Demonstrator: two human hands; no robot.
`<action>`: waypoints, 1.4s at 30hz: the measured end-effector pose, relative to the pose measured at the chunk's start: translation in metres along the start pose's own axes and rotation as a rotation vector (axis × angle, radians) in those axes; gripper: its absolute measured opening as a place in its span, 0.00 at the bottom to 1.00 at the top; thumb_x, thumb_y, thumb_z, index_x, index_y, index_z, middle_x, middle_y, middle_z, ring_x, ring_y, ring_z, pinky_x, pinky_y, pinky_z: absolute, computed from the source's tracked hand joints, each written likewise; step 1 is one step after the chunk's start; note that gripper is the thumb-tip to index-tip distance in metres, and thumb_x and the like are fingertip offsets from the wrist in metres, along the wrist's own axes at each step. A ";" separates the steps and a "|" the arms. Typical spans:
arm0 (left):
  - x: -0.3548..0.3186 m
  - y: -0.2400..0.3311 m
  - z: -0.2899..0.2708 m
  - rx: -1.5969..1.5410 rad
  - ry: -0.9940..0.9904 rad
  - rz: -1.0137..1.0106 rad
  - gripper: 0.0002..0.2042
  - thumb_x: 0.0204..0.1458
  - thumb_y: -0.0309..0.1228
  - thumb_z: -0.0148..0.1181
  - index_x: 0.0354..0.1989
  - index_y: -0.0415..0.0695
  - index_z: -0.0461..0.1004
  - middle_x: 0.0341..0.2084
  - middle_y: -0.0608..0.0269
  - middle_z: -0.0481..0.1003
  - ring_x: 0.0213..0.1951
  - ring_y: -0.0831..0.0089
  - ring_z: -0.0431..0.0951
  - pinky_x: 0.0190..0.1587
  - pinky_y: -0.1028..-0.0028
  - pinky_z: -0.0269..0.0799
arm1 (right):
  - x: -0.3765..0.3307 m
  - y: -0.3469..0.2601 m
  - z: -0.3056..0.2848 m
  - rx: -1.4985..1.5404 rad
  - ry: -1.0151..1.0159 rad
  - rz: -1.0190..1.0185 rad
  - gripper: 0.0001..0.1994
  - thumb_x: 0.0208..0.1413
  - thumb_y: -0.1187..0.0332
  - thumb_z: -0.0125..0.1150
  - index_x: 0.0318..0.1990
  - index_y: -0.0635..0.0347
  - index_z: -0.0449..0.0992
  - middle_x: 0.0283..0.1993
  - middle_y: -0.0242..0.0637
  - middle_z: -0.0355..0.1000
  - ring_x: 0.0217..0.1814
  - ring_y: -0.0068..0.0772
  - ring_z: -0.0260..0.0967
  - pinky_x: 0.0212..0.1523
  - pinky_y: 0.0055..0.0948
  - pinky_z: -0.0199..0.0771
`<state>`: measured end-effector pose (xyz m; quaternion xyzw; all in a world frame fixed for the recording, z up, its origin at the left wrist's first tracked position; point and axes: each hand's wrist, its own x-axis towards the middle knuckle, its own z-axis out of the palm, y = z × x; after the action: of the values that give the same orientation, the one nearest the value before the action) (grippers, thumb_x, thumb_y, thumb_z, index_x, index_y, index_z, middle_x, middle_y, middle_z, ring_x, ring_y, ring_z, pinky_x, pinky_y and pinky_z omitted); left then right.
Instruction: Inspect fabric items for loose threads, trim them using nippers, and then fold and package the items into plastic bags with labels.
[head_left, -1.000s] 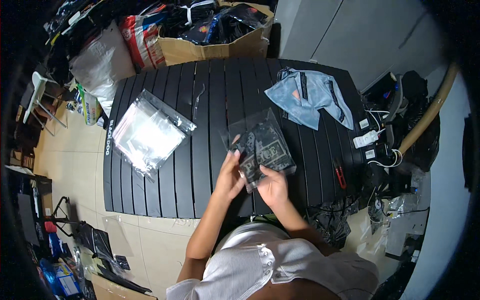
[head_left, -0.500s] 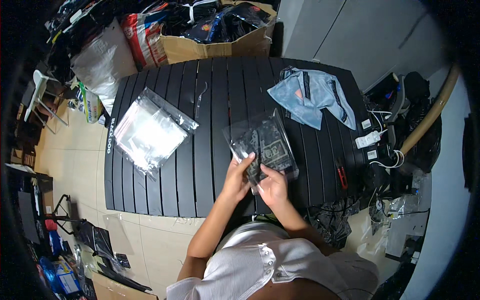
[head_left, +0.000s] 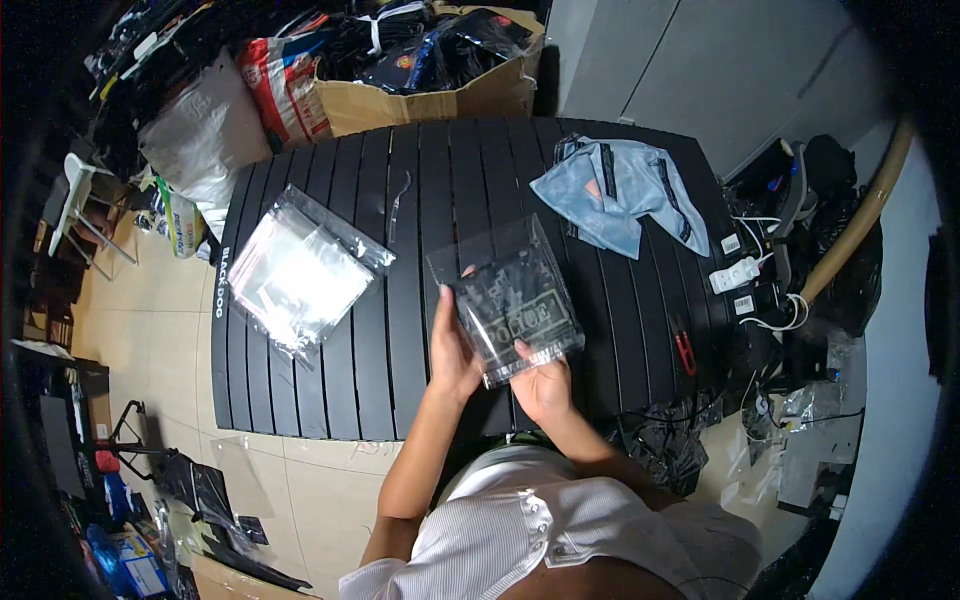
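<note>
Between my hands is a clear plastic bag (head_left: 497, 258) with a dark, flat item (head_left: 515, 300) inside that carries a pale printed pattern and a framed line of lettering. My left hand (head_left: 455, 355) grips the bag's left edge, its fingers partly hidden behind. At the near edge, my right hand (head_left: 544, 388) pinches the bag with the thumb on top and the other fingers underneath. A stack of clear plastic bags (head_left: 300, 280) lies to the left on the black slatted table (head_left: 420, 330), glaring under the light. Whether the held bag's far end is sealed, I cannot tell.
Light blue cloth (head_left: 625, 195) with black strips lies at the table's far right. Red-handled snips (head_left: 684, 350) rest near the right edge, below a white power strip (head_left: 735, 275) with cables. Behind the table stands a cardboard box (head_left: 400, 108) of dark packed goods.
My left thumb has left the bag's front, and that hand now holds its left edge. The bag has turned slightly and shifted a little left, showing more of the print.
</note>
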<state>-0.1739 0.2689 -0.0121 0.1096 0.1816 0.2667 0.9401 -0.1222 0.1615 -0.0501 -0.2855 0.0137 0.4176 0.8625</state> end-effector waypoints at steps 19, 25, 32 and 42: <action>0.005 0.009 -0.011 0.194 0.187 -0.035 0.13 0.54 0.36 0.51 0.44 0.43 0.65 0.37 0.61 0.73 0.38 0.68 0.75 0.41 0.68 0.73 | 0.005 -0.001 -0.006 0.077 -0.144 0.023 0.26 0.48 0.85 0.45 0.58 0.60 0.57 0.57 0.39 0.60 0.60 0.35 0.56 0.61 0.38 0.55; -0.009 -0.010 -0.002 0.321 0.115 -0.074 0.18 0.48 0.24 0.57 0.47 0.40 0.62 0.38 0.59 0.71 0.39 0.71 0.74 0.42 0.72 0.72 | 0.009 -0.007 0.004 0.033 -0.070 0.017 0.25 0.48 0.84 0.47 0.56 0.59 0.58 0.54 0.40 0.62 0.57 0.35 0.59 0.59 0.37 0.57; -0.015 -0.018 -0.020 0.449 -0.003 -0.145 0.22 0.44 0.21 0.60 0.49 0.41 0.61 0.40 0.61 0.71 0.43 0.70 0.72 0.47 0.70 0.67 | 0.008 -0.017 0.015 0.025 -0.029 0.049 0.16 0.47 0.82 0.50 0.46 0.59 0.67 0.43 0.36 0.68 0.45 0.32 0.66 0.47 0.32 0.66; -0.002 -0.012 -0.025 0.078 0.037 -0.153 0.19 0.56 0.43 0.48 0.48 0.40 0.64 0.44 0.56 0.71 0.46 0.67 0.71 0.52 0.67 0.65 | 0.011 -0.023 0.005 0.000 0.022 0.179 0.07 0.44 0.81 0.56 0.28 0.57 0.70 0.25 0.31 0.69 0.21 0.25 0.66 0.21 0.22 0.66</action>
<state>-0.1800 0.2603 -0.0383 0.1270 0.2172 0.1887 0.9492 -0.0994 0.1610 -0.0379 -0.2877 0.0485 0.4900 0.8215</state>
